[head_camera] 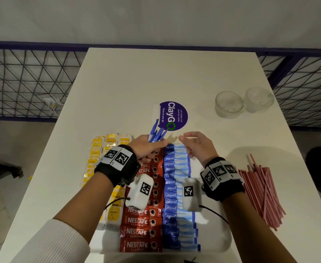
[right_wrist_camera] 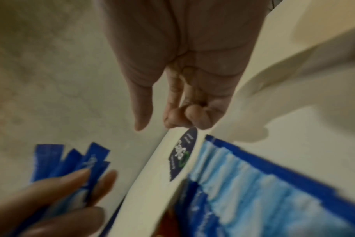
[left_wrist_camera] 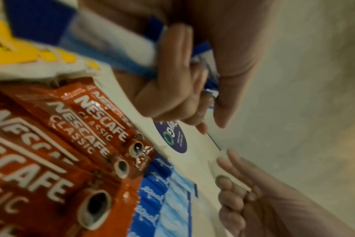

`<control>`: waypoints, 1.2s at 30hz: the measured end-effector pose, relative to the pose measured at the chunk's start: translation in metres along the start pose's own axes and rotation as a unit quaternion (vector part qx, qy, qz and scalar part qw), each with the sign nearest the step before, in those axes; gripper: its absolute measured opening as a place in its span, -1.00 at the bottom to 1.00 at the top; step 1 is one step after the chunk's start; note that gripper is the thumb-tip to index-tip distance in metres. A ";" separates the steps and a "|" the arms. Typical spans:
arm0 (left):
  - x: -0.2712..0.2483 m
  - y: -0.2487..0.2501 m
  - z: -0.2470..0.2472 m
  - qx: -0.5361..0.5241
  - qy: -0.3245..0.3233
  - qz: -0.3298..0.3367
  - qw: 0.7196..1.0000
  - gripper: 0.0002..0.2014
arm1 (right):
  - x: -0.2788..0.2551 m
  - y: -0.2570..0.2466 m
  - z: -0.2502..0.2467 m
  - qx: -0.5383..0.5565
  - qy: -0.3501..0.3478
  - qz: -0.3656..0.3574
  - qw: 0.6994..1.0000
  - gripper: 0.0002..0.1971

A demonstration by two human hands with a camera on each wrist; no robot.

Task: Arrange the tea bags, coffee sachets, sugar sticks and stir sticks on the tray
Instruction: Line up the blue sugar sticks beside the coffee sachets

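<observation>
A white tray (head_camera: pixel 210 236) holds three columns: yellow tea bags (head_camera: pixel 97 149) on the left, red Nescafe coffee sachets (head_camera: pixel 140 232) in the middle, blue Equal sugar sticks (head_camera: pixel 176 186) on the right. My left hand (head_camera: pixel 152 147) grips a bundle of blue sugar sticks (head_camera: pixel 156 132) upright above the tray's far end; the left wrist view shows its fingers (left_wrist_camera: pixel 172 89) curled round the bundle (left_wrist_camera: pixel 116 48). My right hand (head_camera: pixel 195 145) hovers over the far end of the sugar column, fingers loosely curled, holding nothing (right_wrist_camera: pixel 172 80). Red stir sticks (head_camera: pixel 262 190) lie on the table to the right of the tray.
Two glass cups (head_camera: pixel 229 104) (head_camera: pixel 259 99) stand at the back right of the white table. A purple ClayGo sticker (head_camera: pixel 174 115) lies flat just beyond the tray. Blue wire-mesh railings (head_camera: pixel 29 82) flank the table on both sides.
</observation>
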State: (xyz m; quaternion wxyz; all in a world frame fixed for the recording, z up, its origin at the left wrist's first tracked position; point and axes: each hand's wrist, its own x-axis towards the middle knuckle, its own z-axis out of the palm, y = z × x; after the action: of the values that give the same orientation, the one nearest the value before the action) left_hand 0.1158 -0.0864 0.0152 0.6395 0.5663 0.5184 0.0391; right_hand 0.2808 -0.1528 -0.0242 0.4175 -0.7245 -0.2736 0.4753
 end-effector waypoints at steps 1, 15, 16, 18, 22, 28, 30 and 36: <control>-0.002 0.002 0.003 -0.001 -0.015 0.006 1.000 -0.88 | -0.006 -0.006 0.003 0.029 -0.029 -0.016 0.999 -0.81; -0.023 0.011 0.020 0.028 -0.090 0.041 0.995 -0.78 | -0.036 -0.026 -0.009 0.069 -0.098 -0.069 0.990 -0.79; -0.023 0.011 0.020 0.024 -0.086 0.046 0.995 -0.78 | -0.036 -0.025 -0.011 0.070 -0.088 -0.068 0.991 -0.79; -0.022 0.008 0.019 0.005 -0.077 0.055 0.996 -0.87 | -0.036 -0.023 -0.016 0.074 -0.069 -0.066 0.993 -0.82; -0.022 0.003 0.016 -0.026 -0.052 0.053 0.997 -0.94 | -0.038 -0.019 -0.028 0.118 -0.041 -0.063 0.990 -0.79; -0.023 0.004 0.017 -0.068 0.000 0.078 0.995 -0.92 | -0.039 -0.017 -0.033 0.041 -0.079 -0.040 0.995 -0.85; -0.023 0.006 0.017 -0.063 0.020 0.088 0.994 -0.89 | -0.040 -0.016 -0.030 0.037 -0.083 -0.035 0.995 -0.86; -0.010 0.004 0.016 0.017 0.114 0.108 0.987 -0.78 | -0.038 -0.024 -0.023 0.071 -0.024 -0.023 0.997 -0.79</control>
State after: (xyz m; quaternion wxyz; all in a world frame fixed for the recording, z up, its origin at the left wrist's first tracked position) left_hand 0.1252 -0.1026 0.0219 0.5585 0.6215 0.5244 0.1639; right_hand 0.2864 -0.1788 0.0186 0.4721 -0.6750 -0.2651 0.5012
